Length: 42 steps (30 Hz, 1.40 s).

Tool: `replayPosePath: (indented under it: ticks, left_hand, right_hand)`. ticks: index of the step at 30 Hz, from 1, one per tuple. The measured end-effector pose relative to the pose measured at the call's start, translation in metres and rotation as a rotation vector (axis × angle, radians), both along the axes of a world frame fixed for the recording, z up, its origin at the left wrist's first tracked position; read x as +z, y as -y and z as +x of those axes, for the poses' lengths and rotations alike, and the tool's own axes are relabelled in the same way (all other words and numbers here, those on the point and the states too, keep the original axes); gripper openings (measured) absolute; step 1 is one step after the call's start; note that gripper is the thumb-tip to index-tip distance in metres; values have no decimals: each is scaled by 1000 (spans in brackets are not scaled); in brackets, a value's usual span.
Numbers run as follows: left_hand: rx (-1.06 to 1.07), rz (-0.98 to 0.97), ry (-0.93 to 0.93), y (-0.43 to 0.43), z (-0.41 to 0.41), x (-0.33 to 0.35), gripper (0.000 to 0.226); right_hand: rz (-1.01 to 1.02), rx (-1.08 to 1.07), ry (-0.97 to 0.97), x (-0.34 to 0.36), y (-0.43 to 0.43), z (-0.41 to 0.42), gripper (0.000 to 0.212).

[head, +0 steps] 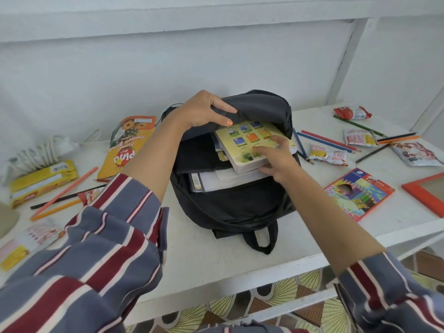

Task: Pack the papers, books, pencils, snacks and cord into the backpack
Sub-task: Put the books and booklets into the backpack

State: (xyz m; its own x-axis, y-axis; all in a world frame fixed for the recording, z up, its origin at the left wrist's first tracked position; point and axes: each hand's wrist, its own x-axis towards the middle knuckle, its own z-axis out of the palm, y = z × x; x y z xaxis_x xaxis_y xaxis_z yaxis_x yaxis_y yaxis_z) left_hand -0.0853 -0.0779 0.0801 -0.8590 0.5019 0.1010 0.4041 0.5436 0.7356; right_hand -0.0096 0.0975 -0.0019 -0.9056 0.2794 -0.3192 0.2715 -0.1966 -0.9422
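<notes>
The black backpack (240, 207) lay on the white table (216, 255) with its main compartment unzipped and its carry loop toward the person. The left hand (201, 109) gripped the backpack's raised far flap, fingers curled over the fabric edge and thumb beneath it, holding the mouth wide. The right hand (276, 157) pinched the near corner of a yellow-green book (247, 143), one finger across the cover and the others under it. The book sat tilted, half inside the backpack's mouth, on top of white papers (230, 179) and a dark-spined book (197, 182) that lay inside the compartment.

Left of the backpack, an orange snack bag (127, 145) lay just beside it. Farther out were a yellow box (40, 181), several orange pencils (64, 188) and, farthest from the backpack, what seemed to be the coiled white cord (43, 150), though that edge was blurred.

Right of the backpack, red and blue pencils (329, 141) lay just beside it, with small snack packets (328, 155) scattered among more pencils beyond. Nearer the person on that same side sat a coloured-pencil box (359, 193) and, past it, an orange frame (425, 191) cut off at the edge of view.
</notes>
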Motion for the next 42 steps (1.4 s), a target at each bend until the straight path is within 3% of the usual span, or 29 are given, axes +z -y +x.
replayPosePath:
  ticks: [3,10,23,30,42]
  left_hand:
    - [-6,-7,16,0,-2,0,38]
    - [-21,-6,36,0,-3,-1,38]
    - [-37,-26,61,1,-1,2,38]
    - [-41,-27,65,1,-3,1,37]
    - [-28,-36,71,2,-3,2,36]
  right_hand:
    - [54,190,49,5,-18,9,76]
    - [332,108,-155,-10,-17,13,74]
    - [420,183,-168,-12,-23,-11,73]
    - [570,74,-185,-27,-15,-25,65]
    - [549,5,-164,-22,2,-43,65]
